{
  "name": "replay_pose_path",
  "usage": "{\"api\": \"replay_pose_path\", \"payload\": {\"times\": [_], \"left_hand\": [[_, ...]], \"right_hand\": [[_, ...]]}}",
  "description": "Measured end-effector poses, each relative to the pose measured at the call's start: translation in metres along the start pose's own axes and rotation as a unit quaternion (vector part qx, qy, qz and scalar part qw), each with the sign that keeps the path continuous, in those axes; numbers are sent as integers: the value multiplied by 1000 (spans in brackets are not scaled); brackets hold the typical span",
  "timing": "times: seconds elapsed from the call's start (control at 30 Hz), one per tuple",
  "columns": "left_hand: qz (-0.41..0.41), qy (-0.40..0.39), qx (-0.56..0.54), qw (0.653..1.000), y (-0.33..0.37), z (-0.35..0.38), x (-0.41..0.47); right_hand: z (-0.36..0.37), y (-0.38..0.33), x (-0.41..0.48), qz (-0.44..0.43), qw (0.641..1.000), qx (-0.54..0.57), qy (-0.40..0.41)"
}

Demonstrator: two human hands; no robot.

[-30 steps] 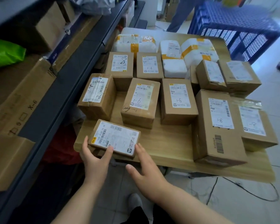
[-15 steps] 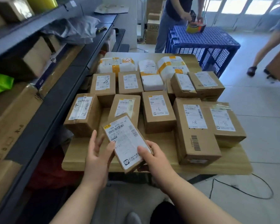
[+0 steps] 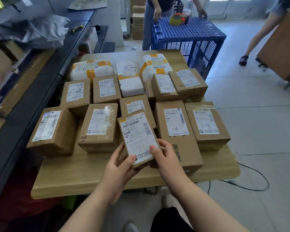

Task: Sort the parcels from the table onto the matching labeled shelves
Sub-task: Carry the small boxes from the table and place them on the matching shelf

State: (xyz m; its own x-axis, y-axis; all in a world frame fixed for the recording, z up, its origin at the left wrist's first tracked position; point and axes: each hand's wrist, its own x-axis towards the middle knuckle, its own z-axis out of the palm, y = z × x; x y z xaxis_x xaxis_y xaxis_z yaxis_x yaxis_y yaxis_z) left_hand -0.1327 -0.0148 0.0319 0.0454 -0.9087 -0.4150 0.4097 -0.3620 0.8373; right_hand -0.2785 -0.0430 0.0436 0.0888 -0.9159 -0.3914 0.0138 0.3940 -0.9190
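Observation:
I hold a small flat cardboard parcel (image 3: 137,136) above the near part of the wooden table (image 3: 90,174), its white label facing me with "1-7" handwritten on it. My left hand (image 3: 119,169) grips its lower left edge, thumb on the label. My right hand (image 3: 166,158) grips its lower right edge, thumb on the label too. Several brown boxes marked "1-6" (image 3: 99,126) and "1-8" (image 3: 176,128) lie on the table behind it, with white taped bags (image 3: 92,69) at the back.
Dark metal shelves (image 3: 32,91) with cartons run along the left. A blue plastic crate (image 3: 189,37) stands beyond the table with a person behind it. Another person carries a big box (image 3: 281,47) at the right. A black cable (image 3: 251,186) lies on the tiled floor.
Both hands lifted the small parcel off the table's near edge and turned it upright, so its label now faces me. My view rose towards the room.

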Motion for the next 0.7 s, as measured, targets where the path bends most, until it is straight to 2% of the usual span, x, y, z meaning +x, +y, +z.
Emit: {"api": "replay_pose_path", "payload": {"times": [0.2,0.43,0.6,0.7], "left_hand": [[-5,49,-14,999,-2,40,34],[-1,109,-32,994,16,57,60],[15,151,-29,988,26,62,73],[11,170,-34,985,26,61,74]], "right_hand": [[-55,-37,53,-7,999,-32,25],[-87,-74,160,10,991,-89,98],[-72,-82,233,23,959,-241,146],[-57,-78,255,45,940,-295,167]]}}
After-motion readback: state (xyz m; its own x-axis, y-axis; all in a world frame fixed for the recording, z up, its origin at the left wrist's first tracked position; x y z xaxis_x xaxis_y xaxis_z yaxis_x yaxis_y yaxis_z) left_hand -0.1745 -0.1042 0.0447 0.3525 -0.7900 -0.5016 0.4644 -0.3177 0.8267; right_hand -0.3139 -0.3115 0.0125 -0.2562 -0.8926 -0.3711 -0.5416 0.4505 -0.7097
